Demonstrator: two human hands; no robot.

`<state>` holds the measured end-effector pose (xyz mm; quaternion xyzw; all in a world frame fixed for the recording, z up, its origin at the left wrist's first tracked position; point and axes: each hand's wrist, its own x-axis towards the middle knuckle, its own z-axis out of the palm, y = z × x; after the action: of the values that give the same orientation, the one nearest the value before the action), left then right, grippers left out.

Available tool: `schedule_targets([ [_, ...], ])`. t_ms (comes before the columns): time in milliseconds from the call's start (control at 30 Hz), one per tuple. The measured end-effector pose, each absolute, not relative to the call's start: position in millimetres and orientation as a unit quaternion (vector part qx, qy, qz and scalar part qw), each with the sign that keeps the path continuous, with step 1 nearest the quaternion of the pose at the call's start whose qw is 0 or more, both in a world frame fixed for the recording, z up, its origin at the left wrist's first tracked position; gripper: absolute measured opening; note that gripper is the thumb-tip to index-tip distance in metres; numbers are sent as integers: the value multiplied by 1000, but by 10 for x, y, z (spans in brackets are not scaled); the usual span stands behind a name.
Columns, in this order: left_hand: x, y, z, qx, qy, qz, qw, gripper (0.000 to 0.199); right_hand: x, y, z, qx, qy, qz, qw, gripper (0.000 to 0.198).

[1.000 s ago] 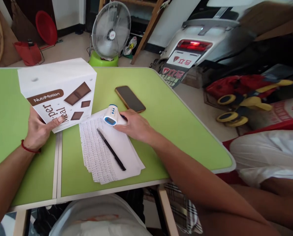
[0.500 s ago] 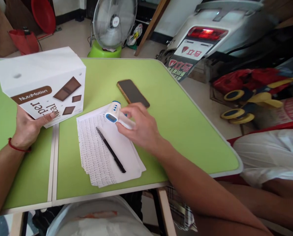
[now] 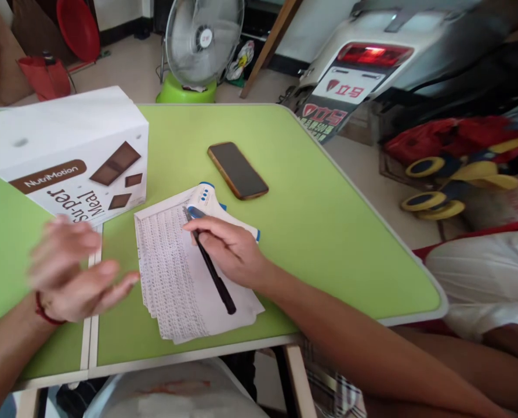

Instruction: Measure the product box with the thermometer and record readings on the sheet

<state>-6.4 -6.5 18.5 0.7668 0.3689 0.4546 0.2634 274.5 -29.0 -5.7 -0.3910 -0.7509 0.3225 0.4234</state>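
My right hand (image 3: 230,247) grips a black pen (image 3: 218,284) between thumb and fingers, slanted above the papers. Under it lie several sheets of paper (image 3: 165,273) covered in rows of handwriting. Just beyond that hand, a white-and-blue infrared thermometer (image 3: 207,197) lies on the upper end of the sheets, partly covered by the fingers. My left hand (image 3: 78,270) is open, fingers apart and blurred, with a red cord on the wrist. It hovers in front of a white NutriMotion box (image 3: 62,128) standing on the table, overlapping the box's lower edge in view.
A phone (image 3: 238,170) in an amber case lies on the green table (image 3: 328,244), beyond the papers. Past the table stand a fan (image 3: 204,38) on a green stool and a white scooter (image 3: 372,55). At the right, someone's leg in white shorts (image 3: 489,278) is close to the table edge.
My right hand has set the thermometer down and taken up the pen from the papers. The left hand has let go of the box and moved towards me; the box stands on the table.
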Motion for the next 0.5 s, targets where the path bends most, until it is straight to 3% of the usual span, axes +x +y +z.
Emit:
schedule_targets([
  [67, 72, -155, 177, 910, 188, 364, 61, 42, 2751, -282, -63, -376, -715, 379, 450, 27],
  [100, 123, -171, 171, 934, 167, 313, 40, 38, 2747, -282, -72, -368, -703, 399, 458, 30],
  [233, 177, -103, 123, 963, 160, 202, 79, 37, 2703, -293, -130, -376, -677, 418, 476, 48],
  [367, 116, -44, 66, 964, 164, 181, 101, 41, 2663, -299, -171, -407, -640, 418, 499, 29],
  [500, 94, -51, 50, 964, 182, 158, 116, 43, 2637, -291, -155, -425, -612, 424, 514, 29],
])
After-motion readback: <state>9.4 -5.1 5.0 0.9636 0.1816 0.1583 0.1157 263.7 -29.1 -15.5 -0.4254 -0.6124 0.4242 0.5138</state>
